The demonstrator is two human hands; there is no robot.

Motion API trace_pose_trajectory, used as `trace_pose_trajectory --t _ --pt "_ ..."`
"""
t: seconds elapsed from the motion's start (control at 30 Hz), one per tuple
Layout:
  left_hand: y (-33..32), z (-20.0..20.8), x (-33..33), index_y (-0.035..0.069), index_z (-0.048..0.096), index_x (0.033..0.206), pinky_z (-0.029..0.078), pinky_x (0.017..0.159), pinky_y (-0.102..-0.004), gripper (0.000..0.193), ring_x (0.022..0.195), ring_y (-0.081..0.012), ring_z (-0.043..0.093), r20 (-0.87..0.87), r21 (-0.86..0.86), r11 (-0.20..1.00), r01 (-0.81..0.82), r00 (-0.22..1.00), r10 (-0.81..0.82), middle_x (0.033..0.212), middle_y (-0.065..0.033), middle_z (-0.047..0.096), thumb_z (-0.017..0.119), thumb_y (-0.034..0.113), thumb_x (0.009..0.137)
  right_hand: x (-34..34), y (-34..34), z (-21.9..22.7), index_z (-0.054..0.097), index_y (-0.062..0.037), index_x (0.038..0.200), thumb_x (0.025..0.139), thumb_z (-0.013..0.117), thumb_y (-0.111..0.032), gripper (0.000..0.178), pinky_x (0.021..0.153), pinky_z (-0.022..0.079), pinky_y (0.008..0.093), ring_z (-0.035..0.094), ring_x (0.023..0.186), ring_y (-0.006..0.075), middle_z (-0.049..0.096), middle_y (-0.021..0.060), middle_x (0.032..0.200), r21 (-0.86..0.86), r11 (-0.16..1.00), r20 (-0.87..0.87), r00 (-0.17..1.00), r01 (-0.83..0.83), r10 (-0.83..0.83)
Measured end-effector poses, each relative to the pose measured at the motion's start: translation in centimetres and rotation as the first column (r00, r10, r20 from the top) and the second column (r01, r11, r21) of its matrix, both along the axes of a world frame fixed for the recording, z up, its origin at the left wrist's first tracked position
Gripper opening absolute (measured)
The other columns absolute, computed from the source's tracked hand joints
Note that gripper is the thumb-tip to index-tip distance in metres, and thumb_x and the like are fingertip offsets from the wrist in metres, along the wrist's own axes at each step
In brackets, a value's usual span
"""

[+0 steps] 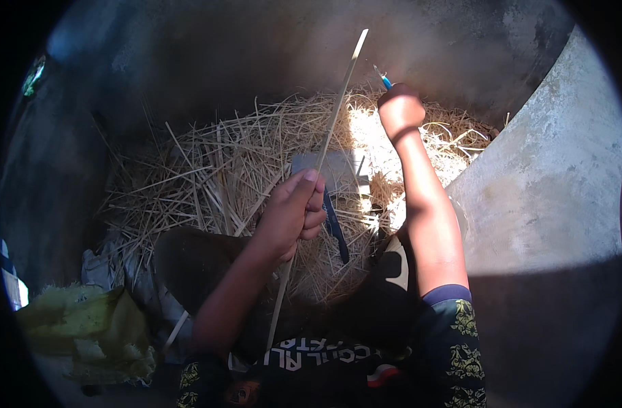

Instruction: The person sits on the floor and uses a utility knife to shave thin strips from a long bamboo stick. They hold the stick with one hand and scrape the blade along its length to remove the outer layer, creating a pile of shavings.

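Note:
My left hand is closed round a long, thin, pale strip that looks like split bamboo or cane. The strip slants from near my lap up and to the right, its bright tip standing well above my fingers. Farther off, to the right, my right hand makes a fist round a small knife with a blue handle, its short blade pointing up and left. Strip and knife are apart. Just beyond my left fingers is a narrow dark blue flat piece, which I cannot identify.
A heap of pale shavings and thin strips covers the ground before me. A grey flat board lies among them. Grey walls rise behind and at the right. A crumpled yellow sack lies at the lower left.

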State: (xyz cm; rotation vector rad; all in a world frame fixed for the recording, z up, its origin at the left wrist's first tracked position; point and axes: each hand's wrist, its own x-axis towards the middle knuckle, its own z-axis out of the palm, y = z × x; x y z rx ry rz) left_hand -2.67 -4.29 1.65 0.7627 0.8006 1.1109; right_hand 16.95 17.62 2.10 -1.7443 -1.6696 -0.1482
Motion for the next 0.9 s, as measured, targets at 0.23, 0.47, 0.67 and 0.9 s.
trace_pose_trajectory --t 0.23,0.47,0.67,0.9 --pt "0.7 -2.1 -1.8 0.01 0.049 0.098 0.018 0.041 -0.018 0.02 0.05 -0.0012 0.024 0.071 -0.023 0.999 -0.033 0.997 0.034 0.068 0.0068 0.032 0.042 0.027 0.106 -1.4 -5.3 0.9 0.071 -0.0074 0.08 0.081 0.06 -0.018 0.016 0.071 0.056 0.0446 0.069 0.076 0.0365 0.07 0.0166 0.078 0.04 0.988 0.033 0.989 -0.147 0.146" --pt "-0.1 -1.4 -0.9 0.011 0.048 0.097 0.02 0.041 -0.0196 0.02 0.049 -0.0023 0.024 0.058 -0.038 0.999 -0.024 0.998 0.026 0.068 0.0059 0.033 0.042 0.027 0.106 -5.8 -10.9 -2.5 0.068 -0.0095 0.08 0.078 0.062 -0.015 0.008 0.056 0.055 0.0387 0.07 0.066 0.0298 0.068 0.013 0.072 -0.098 0.88 0.267 0.84 -0.464 0.473" --pt "-0.8 -0.6 0.9 0.011 0.047 0.095 0.021 0.041 -0.0212 0.023 0.047 -0.0027 0.025 -0.189 0.058 0.987 -0.153 0.969 0.161 0.068 0.0053 0.034 0.04 0.029 0.106 -6.0 -5.5 -0.8 0.069 -0.008 0.077 0.079 0.061 -0.012 0.009 0.059 0.057 0.0407 0.071 0.069 0.0331 0.069 0.0155 0.073 -0.002 0.969 0.345 0.91 -0.246 0.232" --pt "-2.2 -1.9 2.1 0.011 0.046 0.095 0.02 0.041 -0.0212 0.023 0.047 -0.0031 0.025 -0.162 0.041 0.999 -0.011 0.987 0.018 0.067 0.0057 0.034 0.04 0.03 0.107 -3.3 -2.7 3.2 0.071 -0.0037 0.075 0.08 0.062 -0.014 0.015 0.068 0.057 0.0467 0.071 0.075 0.0387 0.069 0.0213 0.075 0.1 0.99 0.07 0.993 -0.1 0.093"
